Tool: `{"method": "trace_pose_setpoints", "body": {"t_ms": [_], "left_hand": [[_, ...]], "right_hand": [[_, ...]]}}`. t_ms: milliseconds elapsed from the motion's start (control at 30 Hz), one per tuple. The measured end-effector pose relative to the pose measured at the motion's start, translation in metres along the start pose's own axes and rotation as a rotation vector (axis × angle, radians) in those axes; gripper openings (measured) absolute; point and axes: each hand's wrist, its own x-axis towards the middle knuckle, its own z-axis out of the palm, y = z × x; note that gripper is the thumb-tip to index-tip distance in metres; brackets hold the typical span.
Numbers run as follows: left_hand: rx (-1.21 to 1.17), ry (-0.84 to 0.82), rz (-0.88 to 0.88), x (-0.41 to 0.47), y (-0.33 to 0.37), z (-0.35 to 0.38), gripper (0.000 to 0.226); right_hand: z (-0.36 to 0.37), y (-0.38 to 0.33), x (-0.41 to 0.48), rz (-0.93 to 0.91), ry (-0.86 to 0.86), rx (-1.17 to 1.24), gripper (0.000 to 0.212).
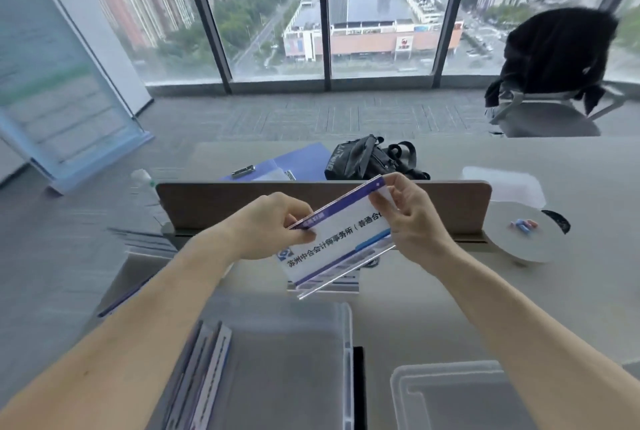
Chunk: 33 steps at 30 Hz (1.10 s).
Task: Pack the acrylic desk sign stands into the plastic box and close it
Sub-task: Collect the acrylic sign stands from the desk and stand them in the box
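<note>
The right hand covers the far end of the printed line on the acrylic sign stand, and the left hand hides its upper near corner. Below the stand, the plastic box runs off the bottom edge, its contents a blur of upright strips. Right of the box, the clear lid is cut off too. Beyond the stand, small coloured items on a round white disc are too small to identify.
</note>
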Motion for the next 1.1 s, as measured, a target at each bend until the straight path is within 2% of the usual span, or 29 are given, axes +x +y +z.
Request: {"method": "trace_pose_setpoints", "body": {"t_ms": [67,167,267,333,400,467,567,733,900,1033,1100], "left_hand": [[-0.009,0.040,0.042,-0.029,-0.008,-0.013,0.010],[-0.023,0.008,0.048,-0.070,-0.030,-0.025,0.016],[-0.123,0.021,-0.002,-0.106,-0.068,-0.026,0.020],[-0.203,0.044,-0.060,-0.121,-0.097,-0.019,0.020],[-0.249,0.060,-0.128,-0.132,-0.119,-0.009,0.019],[-0.245,0.068,-0.183,-0.136,-0.133,0.001,0.021],[-0.269,0.077,-0.250,-0.137,-0.139,0.011,0.027],[-0.365,-0.060,-0.350,-0.131,-0.133,0.014,0.033],[-0.331,-0.150,-0.434,-0.125,-0.153,0.046,0.031],[-0.220,-0.219,-0.477,-0.117,-0.192,0.101,0.029],[-0.169,-0.212,-0.500,-0.111,-0.210,0.127,0.031]], "right_hand": [[0.031,-0.025,-0.006,-0.032,-0.042,-0.035,0.005],[0.084,-0.049,-0.016,-0.067,-0.094,-0.109,0.012],[0.135,-0.054,-0.029,-0.072,0.030,-0.223,0.041],[0.165,-0.044,-0.042,0.068,0.112,-0.189,0.061],[0.194,-0.026,-0.059,0.293,0.083,-0.071,0.071],[0.221,-0.011,-0.079,0.490,0.006,0.090,0.068],[0.250,0.007,-0.096,0.604,0.029,0.345,0.055],[0.262,0.032,-0.099,0.648,0.082,0.333,0.042],[0.278,0.070,-0.115,0.730,0.064,0.239,0.021],[0.305,0.127,-0.137,0.855,0.037,0.108,0.032],[0.316,0.151,-0.143,0.908,0.007,0.096,0.028]]}}
